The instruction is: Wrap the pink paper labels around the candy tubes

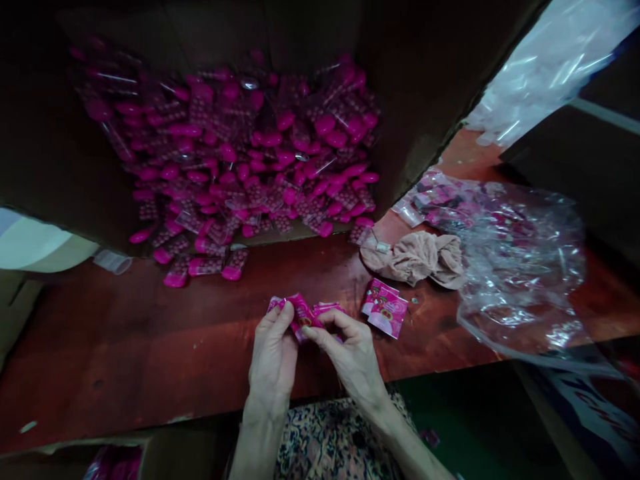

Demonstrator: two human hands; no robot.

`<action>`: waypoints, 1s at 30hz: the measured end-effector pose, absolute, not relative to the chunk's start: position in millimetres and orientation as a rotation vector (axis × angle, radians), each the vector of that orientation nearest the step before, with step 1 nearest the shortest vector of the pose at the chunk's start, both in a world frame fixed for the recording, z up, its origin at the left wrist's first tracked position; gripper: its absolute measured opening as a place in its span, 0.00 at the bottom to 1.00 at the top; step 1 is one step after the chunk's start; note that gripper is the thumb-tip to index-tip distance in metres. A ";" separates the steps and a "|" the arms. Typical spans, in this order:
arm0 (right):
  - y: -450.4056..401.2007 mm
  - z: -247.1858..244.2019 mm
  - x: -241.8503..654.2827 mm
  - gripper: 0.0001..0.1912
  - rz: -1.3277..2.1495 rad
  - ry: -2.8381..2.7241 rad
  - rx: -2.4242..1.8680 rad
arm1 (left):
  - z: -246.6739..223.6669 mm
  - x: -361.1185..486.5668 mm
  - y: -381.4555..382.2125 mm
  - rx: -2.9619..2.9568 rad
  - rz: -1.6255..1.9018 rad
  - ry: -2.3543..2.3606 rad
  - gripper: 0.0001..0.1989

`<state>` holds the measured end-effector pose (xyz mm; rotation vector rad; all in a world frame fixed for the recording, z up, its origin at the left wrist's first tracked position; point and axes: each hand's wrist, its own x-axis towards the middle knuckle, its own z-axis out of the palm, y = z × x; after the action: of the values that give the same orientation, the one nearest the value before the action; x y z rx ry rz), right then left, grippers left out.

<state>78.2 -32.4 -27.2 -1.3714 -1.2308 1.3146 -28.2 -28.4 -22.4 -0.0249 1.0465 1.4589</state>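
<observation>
Near the front edge of the table, both of my hands hold a pink printed label (303, 313). My left hand (274, 350) pinches its left part between thumb and fingers. At its right side, the thumb and index finger of my right hand (356, 350) close on the lower edge. More pink labels (327, 307) show just behind my right fingers, partly hidden; whether they are held or lying is unclear. To the right, a small stack of pink labels (389, 312) lies on the table.
A large open box (415, 87) tilts toward me, with many pink-capped containers of small beads (280, 153) inside; several (220, 261) lie on the red table (150, 333). A beige crumpled cloth (417, 257) and a clear plastic bag (525, 267) of labels lie to the right.
</observation>
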 end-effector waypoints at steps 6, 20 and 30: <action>-28.4 -28.7 81.2 0.10 1.181 -1.393 -1.331 | -24.5 -29.6 -29.0 0.006 1.485 1.060 0.10; 103.9 -40.2 141.9 0.11 0.304 -1.729 -1.871 | -23.2 -46.7 -18.9 -0.255 1.563 1.087 0.03; 103.5 -51.7 132.6 0.14 0.428 -1.552 -1.913 | -3.5 -60.6 1.1 -0.435 1.534 1.098 0.09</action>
<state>132.6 103.5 -51.7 -1.9131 -1.5516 0.4283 -60.6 1.1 -3.5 -0.4348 1.0984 1.5342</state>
